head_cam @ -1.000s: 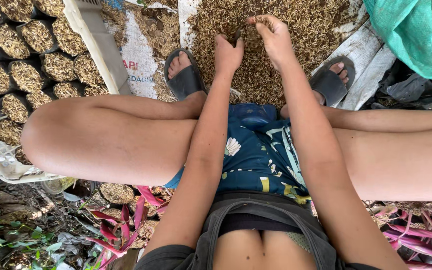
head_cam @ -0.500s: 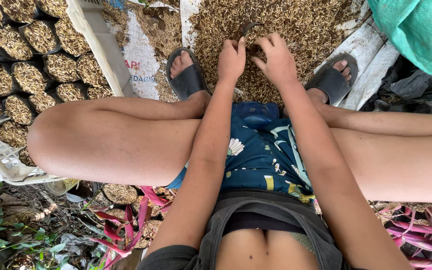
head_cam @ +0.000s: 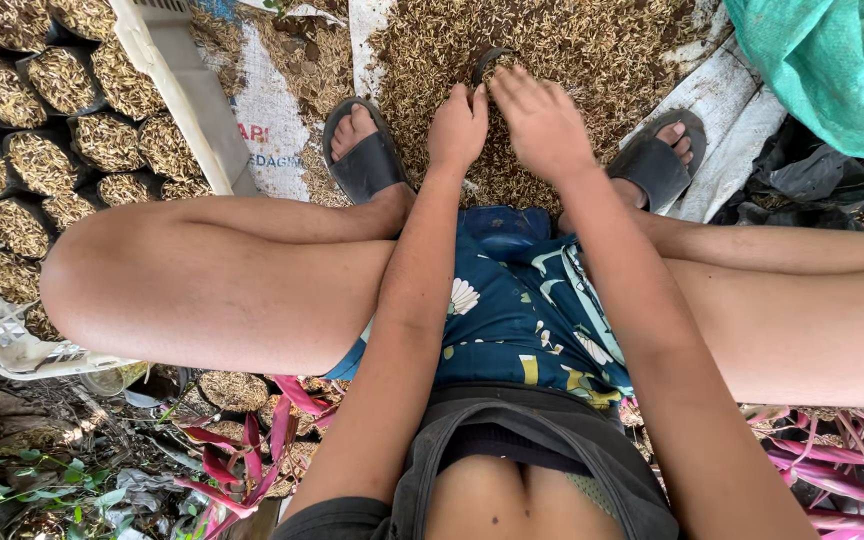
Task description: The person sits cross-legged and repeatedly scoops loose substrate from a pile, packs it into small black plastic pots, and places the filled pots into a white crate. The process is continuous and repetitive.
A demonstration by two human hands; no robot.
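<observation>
Both hands meet over the husk heap [head_cam: 592, 50] between the sandalled feet: left hand [head_cam: 457, 125] and right hand [head_cam: 542, 120] pinch a small black bag [head_cam: 487, 62], mostly hidden. A white printed sack [head_cam: 272, 120] lies beneath, its lettering partly covered; filled black bags [head_cam: 42, 150] pack the white crate [head_cam: 182, 80] at left, cut off by the frame.

We sit outdoors in a plant nursery: husk heap [head_cam: 572, 60] on sacking, filled seedling bags [head_cam: 42, 120], white crate [head_cam: 2, 335].

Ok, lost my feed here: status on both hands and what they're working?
Left hand and right hand together on a small black bag, at the husk pile. Grip hidden. Nothing blocking; filled bags in crate at left.
</observation>
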